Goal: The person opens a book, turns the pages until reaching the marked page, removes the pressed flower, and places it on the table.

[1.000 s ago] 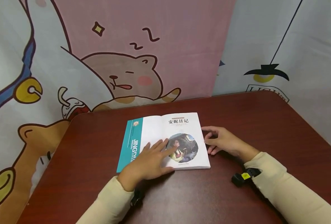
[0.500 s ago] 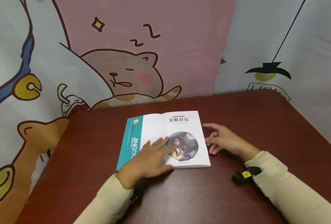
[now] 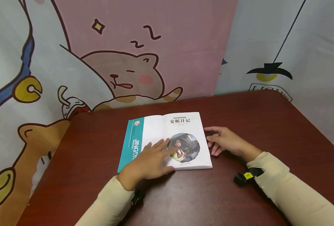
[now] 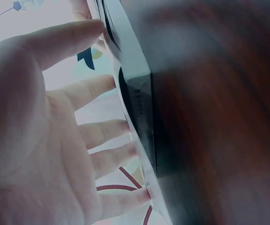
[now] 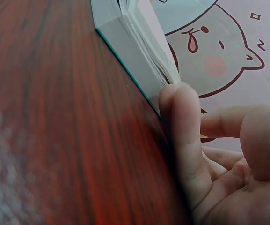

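A book point(image 3: 181, 125) lies flat on the dark red table point(image 3: 254, 122), opened to a white title page with a round picture; a teal cover strip point(image 3: 130, 144) shows at its left. My left hand point(image 3: 152, 158) rests flat on the page with straight fingers point(image 4: 102, 131). My right hand point(image 3: 221, 141) lies beside the book's right edge, fingers loosely bent, a fingertip point(image 5: 179, 101) touching the page stack point(image 5: 144, 47). Nothing is gripped.
A cartoon-printed curtain point(image 3: 121, 62) hangs right behind the table's far edge. A small black and yellow device point(image 3: 244, 177) sits at my right wrist. Bare tabletop stretches right of the book and along the near side.
My right hand lifted slightly off the book's edge half a second ago, then settled back against it. The left hand and the book have stayed put.
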`<state>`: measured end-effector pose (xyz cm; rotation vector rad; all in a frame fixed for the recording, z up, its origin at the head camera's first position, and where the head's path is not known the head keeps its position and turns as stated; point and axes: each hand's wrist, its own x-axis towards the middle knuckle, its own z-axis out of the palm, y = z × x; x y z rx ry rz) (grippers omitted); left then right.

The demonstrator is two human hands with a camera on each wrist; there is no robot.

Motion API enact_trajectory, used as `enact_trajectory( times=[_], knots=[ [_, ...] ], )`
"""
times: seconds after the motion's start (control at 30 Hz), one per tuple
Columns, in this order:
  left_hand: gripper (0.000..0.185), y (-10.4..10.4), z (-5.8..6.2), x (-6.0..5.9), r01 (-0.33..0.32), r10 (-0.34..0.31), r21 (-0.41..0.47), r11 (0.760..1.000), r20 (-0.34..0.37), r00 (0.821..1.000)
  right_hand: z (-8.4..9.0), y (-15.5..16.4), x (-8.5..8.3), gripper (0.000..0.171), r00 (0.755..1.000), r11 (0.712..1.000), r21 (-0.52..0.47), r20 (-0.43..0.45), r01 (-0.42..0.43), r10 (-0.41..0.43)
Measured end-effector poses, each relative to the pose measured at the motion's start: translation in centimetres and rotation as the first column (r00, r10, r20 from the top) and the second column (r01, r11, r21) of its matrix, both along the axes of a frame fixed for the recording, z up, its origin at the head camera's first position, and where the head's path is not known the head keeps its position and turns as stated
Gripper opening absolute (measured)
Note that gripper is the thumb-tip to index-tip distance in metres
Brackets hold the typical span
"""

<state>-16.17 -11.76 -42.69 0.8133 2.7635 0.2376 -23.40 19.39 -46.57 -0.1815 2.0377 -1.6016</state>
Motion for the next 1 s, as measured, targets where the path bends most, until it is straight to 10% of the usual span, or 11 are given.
enact_trajectory(
  times=[1.0],
  knots=[
    [0.071,-0.15,0.28,0.08,0.009,-0.01,0.016,1.0,0.015,1.0,0.17,0.12,0.13,0.055,1.0,0.999,-0.032,0.019,-0.021,0.021]
  ],
)
